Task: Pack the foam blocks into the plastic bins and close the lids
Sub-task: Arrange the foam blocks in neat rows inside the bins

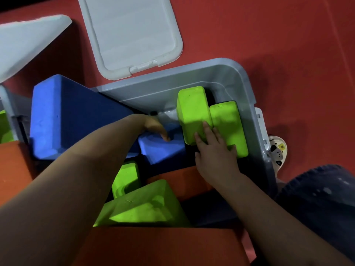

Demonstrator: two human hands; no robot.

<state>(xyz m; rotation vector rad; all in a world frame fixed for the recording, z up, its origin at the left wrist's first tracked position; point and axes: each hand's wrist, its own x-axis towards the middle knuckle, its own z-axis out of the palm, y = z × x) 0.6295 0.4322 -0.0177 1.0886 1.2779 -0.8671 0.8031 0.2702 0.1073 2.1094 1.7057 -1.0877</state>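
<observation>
Head view: green blocks being settled in the grey bin

Head camera shows your right hand (pixel 215 150) pressing flat, fingers straight, on two upright lime-green foam blocks (pixel 194 114) at the far right end of the grey plastic bin (pixel 247 89), probably to seat them. Your left hand (pixel 156 128) touches a small blue foam block (pixel 163 150) mid-bin; its grip isn't clear. The white lid (pixel 132 33) lies beyond the bin. No readable writing.

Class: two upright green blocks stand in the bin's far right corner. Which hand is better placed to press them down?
The right hand. Its straight fingers already lie on both green blocks, near the bin wall. The left hand touches the blue block instead.
</observation>
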